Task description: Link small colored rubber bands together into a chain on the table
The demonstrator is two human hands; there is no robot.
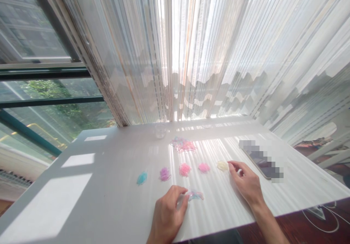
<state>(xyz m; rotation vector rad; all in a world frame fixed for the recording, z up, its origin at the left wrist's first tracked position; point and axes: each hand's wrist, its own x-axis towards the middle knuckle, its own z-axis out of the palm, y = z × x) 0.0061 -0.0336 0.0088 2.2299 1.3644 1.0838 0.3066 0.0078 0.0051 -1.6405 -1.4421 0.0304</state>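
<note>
Small thin rubber bands lie in loose heaps on a white table. Close to the front is a little mixed heap of rubber bands (195, 195); the thumb and forefinger of my left hand (170, 209) are closed at its left edge. My right hand (246, 182) has its thumb and forefinger pinched at the right edge of the pale yellow heap (222, 166). Whatever either pinch holds is too small to make out. Leftward from the yellow stand a pink heap (203, 168), a coral-pink heap (185, 169), a purple heap (164, 174) and a teal heap (142, 178).
Behind the row lies a larger mixed heap (183, 145). A clear round container (160, 131) and a flat clear piece (207, 126) are near the back edge. A phone-like slab (258, 160), partly blurred, lies right. Striped curtains (175, 54) hang behind the table (109, 200).
</note>
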